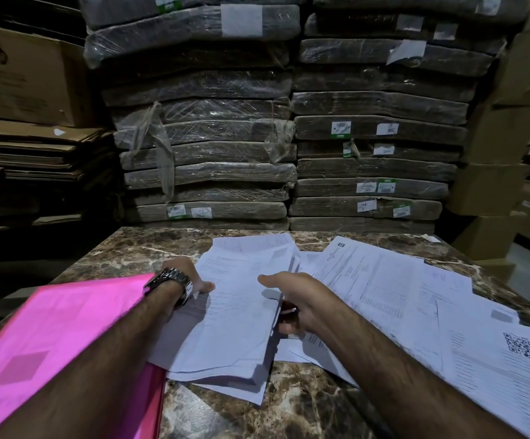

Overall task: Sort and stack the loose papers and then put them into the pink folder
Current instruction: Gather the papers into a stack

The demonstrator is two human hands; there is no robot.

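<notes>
A thick stack of white printed papers [232, 318] lies tilted in the middle of the marble table [305, 403]. My left hand [191, 277], with a metal watch on the wrist, grips the stack's left edge. My right hand [292, 299] holds the stack's right edge, thumb on top and fingers curled underneath. The pink folder [51, 337] lies at the left, partly under my left forearm. More loose sheets [415, 296] are spread across the right side, one with a QR code [523, 346].
Tall piles of plastic-wrapped flat cardboard bundles [289, 128] stand right behind the table's far edge. Brown cartons [23, 77] and flattened cardboard sit at the left, more boxes [498, 172] at the right. Bare marble shows near the front edge.
</notes>
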